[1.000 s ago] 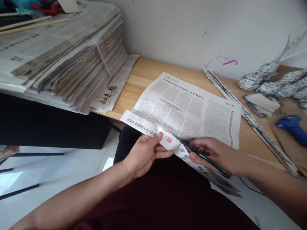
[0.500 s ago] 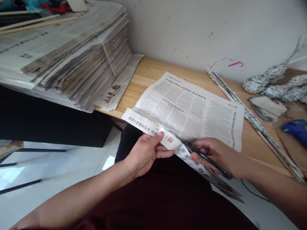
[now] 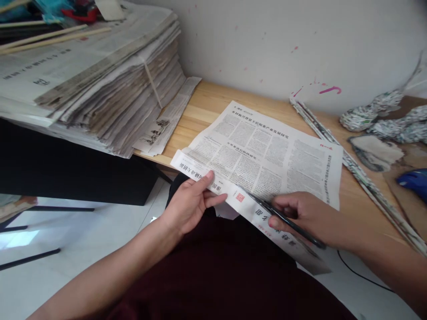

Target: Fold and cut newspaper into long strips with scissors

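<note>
The left hand [image 3: 187, 204]'s thumb and forefinger lie spread on the folded edge of the newspaper sheet [image 3: 263, 142]; whether its hidden fingers pinch beneath, I cannot tell. The right hand [image 3: 308, 218]'s fingers wrap black scissors [image 3: 288, 221]. Beyond the left fingers, leftward, rises a tied newspaper stack [image 3: 133, 91]; rightward past the right fingers, rolled-paper rods [image 3: 370, 189] crowd the sheet, a grey-and-white cloth [image 3: 376, 151] behind.

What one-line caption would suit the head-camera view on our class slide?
Right hand grips a black cutting tool at a newspaper sheet while the left hand touches its near edge.
</note>
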A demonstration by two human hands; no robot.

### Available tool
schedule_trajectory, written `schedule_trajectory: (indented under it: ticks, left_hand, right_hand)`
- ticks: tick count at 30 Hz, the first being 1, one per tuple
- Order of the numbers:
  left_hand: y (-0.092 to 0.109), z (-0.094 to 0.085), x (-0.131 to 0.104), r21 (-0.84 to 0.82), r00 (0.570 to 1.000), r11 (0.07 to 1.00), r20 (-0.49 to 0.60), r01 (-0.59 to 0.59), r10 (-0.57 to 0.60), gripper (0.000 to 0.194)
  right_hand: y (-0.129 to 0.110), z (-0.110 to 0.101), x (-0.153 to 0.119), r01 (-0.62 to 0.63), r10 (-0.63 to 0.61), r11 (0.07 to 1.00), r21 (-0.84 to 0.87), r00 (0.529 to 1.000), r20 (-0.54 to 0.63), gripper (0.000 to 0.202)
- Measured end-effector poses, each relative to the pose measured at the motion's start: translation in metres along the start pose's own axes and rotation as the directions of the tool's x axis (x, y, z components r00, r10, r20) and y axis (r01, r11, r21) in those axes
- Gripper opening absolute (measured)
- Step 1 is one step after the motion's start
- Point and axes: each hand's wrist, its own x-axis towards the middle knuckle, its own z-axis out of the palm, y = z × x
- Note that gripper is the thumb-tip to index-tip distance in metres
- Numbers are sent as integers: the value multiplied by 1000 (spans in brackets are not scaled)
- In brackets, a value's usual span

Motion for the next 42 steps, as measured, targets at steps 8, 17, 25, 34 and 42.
schedule_trajectory:
  ticks: [8, 17, 25, 34, 42]
  left_hand:
    - [2, -8, 0, 24, 1000, 1000, -4, 8, -8, 14]
    - [2, -11, 1, 8, 999, 1000, 41, -3, 3, 18]
    - [-1, -6, -4, 26, 996, 999, 74, 45, -47, 18]
    - [-2, -5, -9, 52, 996, 997, 62, 62, -66, 17]
    - [0, -7, -7, 63, 998, 998, 62, 20, -24, 19]
  right_hand:
    - [-10, -4, 1, 13, -21, 998, 59, 990, 142, 42]
    - [-9, -15, -7, -65, 25, 991, 120, 951, 310, 49]
    - [-17, -12, -1, -62, 24, 991, 118, 953, 303, 51]
    - [-43, -2, 5, 7, -13, 999, 34, 983, 183, 48]
    - [-43, -1, 0, 28, -28, 1000, -3, 992, 126, 49]
